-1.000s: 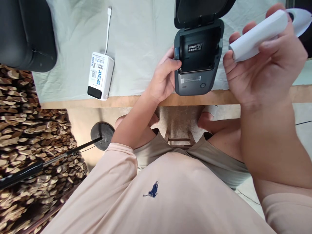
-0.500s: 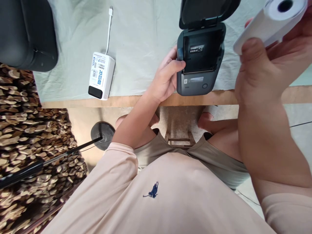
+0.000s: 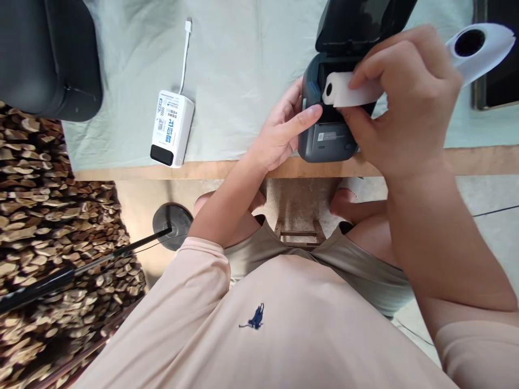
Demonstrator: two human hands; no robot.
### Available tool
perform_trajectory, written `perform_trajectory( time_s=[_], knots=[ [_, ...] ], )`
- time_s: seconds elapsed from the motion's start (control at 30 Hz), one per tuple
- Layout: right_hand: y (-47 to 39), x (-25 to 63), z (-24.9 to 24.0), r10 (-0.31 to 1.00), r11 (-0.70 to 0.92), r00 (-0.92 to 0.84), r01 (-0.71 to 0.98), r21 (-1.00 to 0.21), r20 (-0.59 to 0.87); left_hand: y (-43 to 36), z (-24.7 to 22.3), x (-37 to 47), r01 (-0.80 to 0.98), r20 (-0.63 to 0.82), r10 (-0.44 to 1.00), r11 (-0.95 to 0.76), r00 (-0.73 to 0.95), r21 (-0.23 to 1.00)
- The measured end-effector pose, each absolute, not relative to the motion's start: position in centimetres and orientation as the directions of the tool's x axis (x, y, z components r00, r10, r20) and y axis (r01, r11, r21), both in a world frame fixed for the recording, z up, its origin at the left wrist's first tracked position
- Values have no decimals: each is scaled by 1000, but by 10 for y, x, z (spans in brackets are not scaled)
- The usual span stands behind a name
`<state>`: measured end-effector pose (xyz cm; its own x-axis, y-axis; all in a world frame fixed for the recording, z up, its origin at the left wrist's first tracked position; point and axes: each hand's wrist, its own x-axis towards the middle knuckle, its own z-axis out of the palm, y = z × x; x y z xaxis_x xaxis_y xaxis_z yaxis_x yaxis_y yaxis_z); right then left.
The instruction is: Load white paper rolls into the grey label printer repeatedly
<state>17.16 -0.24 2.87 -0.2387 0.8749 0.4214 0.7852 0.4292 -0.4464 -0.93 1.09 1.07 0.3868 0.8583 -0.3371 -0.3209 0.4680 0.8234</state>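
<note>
A dark portable printer [image 3: 328, 146] is at the table edge with its lid [image 3: 360, 24] raised. My left hand [image 3: 286, 127] grips its left side, thumb on the rim of the paper bay. My right hand [image 3: 409, 97] pinches a small white paper roll [image 3: 344, 89] at the bay, its hollow end facing left. My fingers hide the roll's right part and much of the bay. Beyond my right knuckles shows a white paper roll [image 3: 486, 51] with a dark hollow core; whether the hand also holds it, I cannot tell.
A white power bank [image 3: 172, 127] with a short white cable [image 3: 184, 54] lies on the pale cloth [image 3: 243, 65]. A black case [image 3: 48, 59] stands at the far left, a dark flat object [image 3: 500, 70] at the right. Stacked firewood [image 3: 60, 216] and a black stand [image 3: 172, 227] are below left.
My right hand has moved left from the upper right, bringing a paper roll to the printer's bay. The printer has shifted slightly right. My left hand keeps its grip.
</note>
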Motion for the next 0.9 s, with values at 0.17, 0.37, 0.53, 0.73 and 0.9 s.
perform_trajectory(
  time_s=[0.17, 0.37, 0.53, 0.73, 0.9],
  knots=[
    [4, 166, 39, 956, 271, -188, 858, -436, 225, 11, 13, -9, -344, -345, 848, 490, 403, 801],
    [7, 164, 37, 960, 255, -177, 869, -423, 215, 9, 7, -11, -415, -307, 857, 478, 414, 775],
    [1, 168, 36, 932, 325, -209, 843, -429, 295, 11, 11, -10, -457, -289, 858, 478, 425, 750],
    [-1, 167, 31, 872, 462, -248, 701, -544, 422, 17, 8, -11, -501, -274, 846, 499, 457, 707],
    [-1, 163, 28, 862, 493, -258, 621, -610, 436, 21, 7, -15, -371, -391, 802, 567, 451, 735]
  ],
)
